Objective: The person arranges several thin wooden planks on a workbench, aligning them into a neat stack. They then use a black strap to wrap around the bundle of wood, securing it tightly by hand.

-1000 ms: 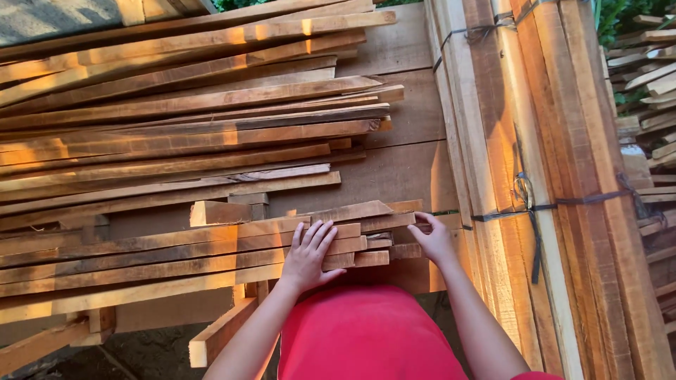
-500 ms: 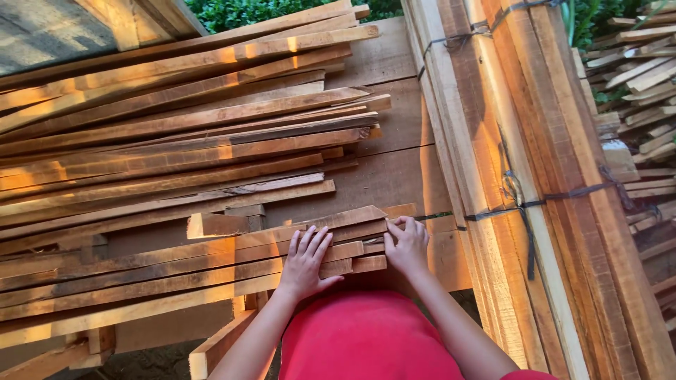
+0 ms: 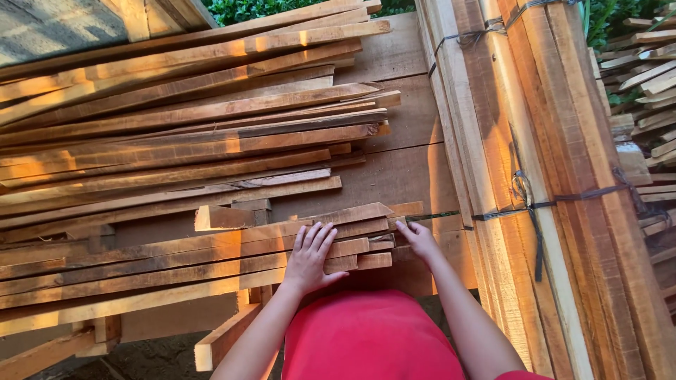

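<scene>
My left hand (image 3: 310, 257) lies flat with fingers spread on the near stack of thin wooden slats (image 3: 176, 257), close to their right ends. My right hand (image 3: 417, 239) touches the right end of the top slat (image 3: 352, 213) with its fingertips, beside a short offcut (image 3: 407, 208). Neither hand holds anything. A red garment (image 3: 366, 338) covers my lap or body below both arms.
A large pile of long slats (image 3: 183, 134) fills the left and centre. On the right stands a tall bundle of timber (image 3: 535, 176) tied with dark straps. Loose wood lies at far right (image 3: 648, 77). Green foliage (image 3: 246, 8) shows at the top.
My right hand moved left from the strapped bundle to the end of the top slat. The left hand stayed flat on the stack. The view shifted slightly.
</scene>
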